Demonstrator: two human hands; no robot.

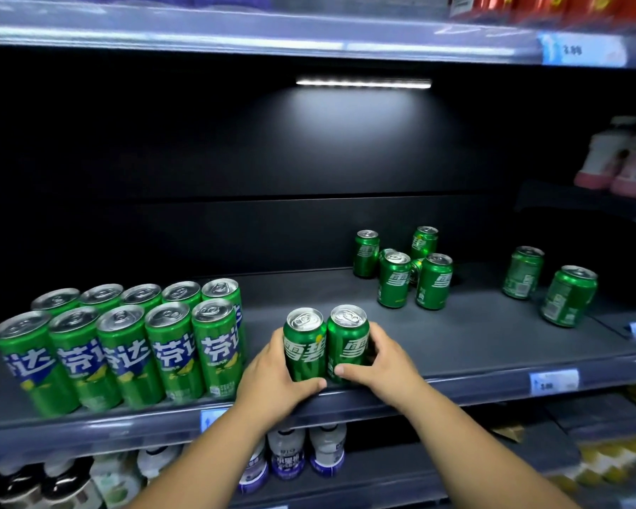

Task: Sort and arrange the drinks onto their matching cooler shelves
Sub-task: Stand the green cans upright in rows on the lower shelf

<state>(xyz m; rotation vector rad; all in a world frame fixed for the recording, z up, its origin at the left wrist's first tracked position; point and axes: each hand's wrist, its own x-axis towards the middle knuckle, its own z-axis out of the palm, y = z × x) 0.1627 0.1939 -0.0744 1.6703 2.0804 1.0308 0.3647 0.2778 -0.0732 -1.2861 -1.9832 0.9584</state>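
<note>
White plastic bottles with blue labels (305, 453) are seen nearest, standing on the lower shelf and partly hidden by the left forearm. At the front edge of the dark grey metal cooler shelf (456, 343), two short green aluminium cans are stood upright, side by side and touching. The left short can (303, 347) is held by the left grip (272, 376), with the thumb curled across its lower front and the fingers hidden round its left side. The right short can (347, 343) is held by the right grip (386, 365), with the thumb laid on its lower front and the fingers curled round its right side. Both grips are closed on their cans, and the pair is enclosed between them.

Just left of the left grip, a block of tall slim green cans with blue-and-white lettering (125, 350) is lined up in two upright rows. A blue-and-white price tag (553, 380) is fixed on the front rail to the right.

Further back, right of centre, a loose cluster of short green cans (401, 273) is stood upright, some touching. Well apart at far right, two more green cans (568, 297) are placed. Blurred white bottles with pink bases (617, 159) are seen on a side shelf. A white light strip (363, 83) is lit under the upper shelf.
</note>
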